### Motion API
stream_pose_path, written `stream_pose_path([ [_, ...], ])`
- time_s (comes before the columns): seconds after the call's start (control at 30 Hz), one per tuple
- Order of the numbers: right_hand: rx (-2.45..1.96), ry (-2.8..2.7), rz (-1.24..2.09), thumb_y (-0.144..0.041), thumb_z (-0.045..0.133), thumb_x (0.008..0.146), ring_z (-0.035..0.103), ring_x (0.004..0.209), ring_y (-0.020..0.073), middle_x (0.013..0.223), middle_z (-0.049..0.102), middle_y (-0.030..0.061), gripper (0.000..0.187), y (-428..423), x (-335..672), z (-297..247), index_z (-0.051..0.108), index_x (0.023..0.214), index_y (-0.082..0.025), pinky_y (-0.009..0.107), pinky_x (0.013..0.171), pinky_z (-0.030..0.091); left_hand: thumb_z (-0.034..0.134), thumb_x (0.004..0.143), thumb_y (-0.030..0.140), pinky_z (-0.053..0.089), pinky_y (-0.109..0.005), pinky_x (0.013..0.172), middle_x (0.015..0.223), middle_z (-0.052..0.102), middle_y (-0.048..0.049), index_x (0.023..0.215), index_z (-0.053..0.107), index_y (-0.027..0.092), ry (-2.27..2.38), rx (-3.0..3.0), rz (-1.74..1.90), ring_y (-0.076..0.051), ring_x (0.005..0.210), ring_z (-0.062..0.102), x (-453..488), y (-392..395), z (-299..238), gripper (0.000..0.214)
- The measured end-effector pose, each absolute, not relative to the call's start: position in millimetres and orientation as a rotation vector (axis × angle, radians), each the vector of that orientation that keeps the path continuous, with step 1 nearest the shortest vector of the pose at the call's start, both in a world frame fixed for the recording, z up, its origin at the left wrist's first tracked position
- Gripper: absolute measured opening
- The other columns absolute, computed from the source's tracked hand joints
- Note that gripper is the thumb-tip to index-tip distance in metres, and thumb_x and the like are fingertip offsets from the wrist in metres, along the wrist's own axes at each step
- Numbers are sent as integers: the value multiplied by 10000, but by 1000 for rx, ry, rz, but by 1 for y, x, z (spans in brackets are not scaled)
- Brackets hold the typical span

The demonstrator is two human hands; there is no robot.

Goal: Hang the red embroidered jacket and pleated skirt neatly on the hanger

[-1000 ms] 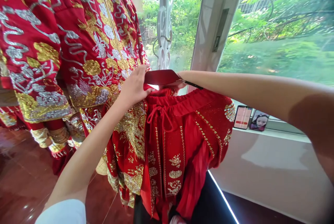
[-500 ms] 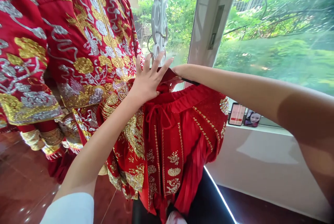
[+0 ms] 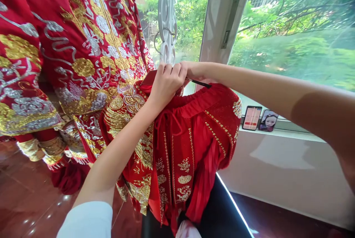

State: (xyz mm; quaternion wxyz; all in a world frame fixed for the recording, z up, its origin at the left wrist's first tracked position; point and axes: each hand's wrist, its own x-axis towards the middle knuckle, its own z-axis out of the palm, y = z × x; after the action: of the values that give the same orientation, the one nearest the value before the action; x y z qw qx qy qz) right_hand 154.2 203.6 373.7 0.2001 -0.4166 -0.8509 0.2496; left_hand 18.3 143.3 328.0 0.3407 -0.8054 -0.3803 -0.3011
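Note:
A red skirt (image 3: 199, 105) with a gathered waistband, a tied bow and gold beadwork hangs in front of me, beside a red cloth piece heavy with gold embroidery (image 3: 119, 112). My left hand (image 3: 169, 82) is closed over the top of a smooth red band of cloth (image 3: 148, 78) by the hanger. Right against it, my right hand (image 3: 191, 70) reaches in from the right, its fingers curled and mostly hidden behind the left. The metal hook of a hanger (image 3: 156, 46) rises behind my hands, and its black arm (image 3: 202, 83) shows above the waistband.
A large red jacket (image 3: 91, 38) with gold and silver embroidery fills the left. Two phones (image 3: 252, 118) lean on the window ledge (image 3: 285, 136) at right. White scrolled metalwork (image 3: 164, 12) stands before the window. A black surface (image 3: 222, 212) lies below the skirt.
My left hand, spread open before, has moved right and closed on the red band, close to my right hand. More of the band now shows at its left.

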Motion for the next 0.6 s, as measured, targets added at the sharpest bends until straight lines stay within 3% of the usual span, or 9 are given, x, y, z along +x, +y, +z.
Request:
stream_pose_path([
  [0.1,-1350,-2358,822,-370,650,815,600,666,105,699,613,-7,190,193,176,375,639,821,-180,225,651,489,423,888,259,237,-500,1024,1124,571,-165,1390,413,129,-1003,-2105,-851,-335,1145,446,23,146,328,519],
  [0.27,-1470,-2336,784,-328,750,680,594,686,120,658,597,-9,210,188,180,367,628,706,-159,227,654,479,390,904,271,208,-503,1022,1115,565,-195,1352,434,63,-1050,-2157,-885,-354,1163,429,28,149,331,496],
  [0.37,-1360,-2375,755,-188,687,691,542,639,97,600,547,-24,145,189,175,366,574,606,-155,208,633,448,419,895,290,193,-507,1023,1125,557,-191,1337,443,61,-1056,-2177,-902,-356,1169,420,28,146,332,498],
  [0.47,-1393,-2359,601,-44,568,658,449,570,80,525,444,-38,197,188,174,368,483,520,-156,204,581,394,492,858,334,197,-510,1025,1105,562,-176,1273,504,71,-1053,-2183,-878,-355,1150,424,29,137,334,492],
  [0.6,-1430,-2188,152,-61,499,642,402,612,104,523,320,-29,170,186,178,367,427,526,-163,223,585,352,586,789,372,177,-498,1041,1055,567,-142,1160,591,125,-1157,-2202,-824,-361,1143,426,39,128,340,445],
])
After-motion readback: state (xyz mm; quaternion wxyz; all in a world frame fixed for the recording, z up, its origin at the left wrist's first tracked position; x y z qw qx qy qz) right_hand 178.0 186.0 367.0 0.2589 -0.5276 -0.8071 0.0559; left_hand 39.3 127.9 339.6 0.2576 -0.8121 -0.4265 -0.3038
